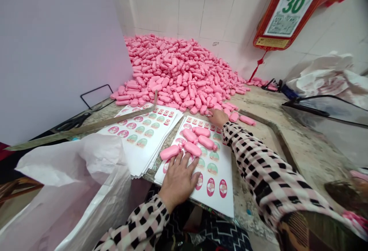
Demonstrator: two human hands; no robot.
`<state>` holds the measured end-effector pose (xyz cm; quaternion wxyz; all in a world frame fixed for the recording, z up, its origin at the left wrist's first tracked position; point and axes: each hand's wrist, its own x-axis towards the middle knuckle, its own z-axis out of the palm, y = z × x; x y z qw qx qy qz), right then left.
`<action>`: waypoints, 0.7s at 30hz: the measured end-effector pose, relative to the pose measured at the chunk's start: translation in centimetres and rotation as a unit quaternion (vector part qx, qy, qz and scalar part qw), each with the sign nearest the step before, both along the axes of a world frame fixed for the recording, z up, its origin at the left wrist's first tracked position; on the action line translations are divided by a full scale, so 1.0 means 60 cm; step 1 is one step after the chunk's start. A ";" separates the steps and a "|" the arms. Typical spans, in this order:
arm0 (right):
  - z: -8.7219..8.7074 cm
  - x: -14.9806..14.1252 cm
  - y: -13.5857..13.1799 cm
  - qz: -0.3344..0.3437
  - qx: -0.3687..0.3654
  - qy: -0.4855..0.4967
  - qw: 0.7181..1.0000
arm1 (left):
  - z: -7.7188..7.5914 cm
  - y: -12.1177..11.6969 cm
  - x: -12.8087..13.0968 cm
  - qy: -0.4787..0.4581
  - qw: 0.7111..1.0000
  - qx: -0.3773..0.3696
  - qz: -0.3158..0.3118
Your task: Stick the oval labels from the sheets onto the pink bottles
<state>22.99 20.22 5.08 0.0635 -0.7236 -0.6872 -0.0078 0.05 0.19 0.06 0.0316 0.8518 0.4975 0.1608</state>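
Observation:
My left hand (178, 178) lies flat, fingers spread, on a white sticker sheet (221, 201) printed with oval labels. Several pink sausage-shaped pieces (192, 148) rest on that sheet just beyond its fingertips. My right hand (218, 117) reaches forward to the sheet's far edge, at the foot of a big heap of the same pink pieces (178, 70). Its fingers are curled down and mostly hidden. Both arms wear checked sleeves.
A second stack of sticker sheets (143, 132) lies to the left under a long flat metal bar (77, 130). Scissors (71, 122) lie further left. A white plastic bag (71, 189) gapes at bottom left. A wall calendar (290, 11) hangs at top right above bags (327, 76).

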 end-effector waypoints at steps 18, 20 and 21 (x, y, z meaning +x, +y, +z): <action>0.007 0.014 -0.037 0.043 0.038 0.017 0.998 | -0.006 -0.001 0.001 0.002 1.000 -0.014 -0.001; 0.008 0.032 -0.015 -0.016 0.050 0.015 0.999 | -0.005 0.000 0.001 0.004 1.000 -0.015 0.000; 0.007 0.039 -0.003 -0.039 0.049 0.015 0.998 | -0.005 0.000 0.001 0.005 1.000 -0.016 0.001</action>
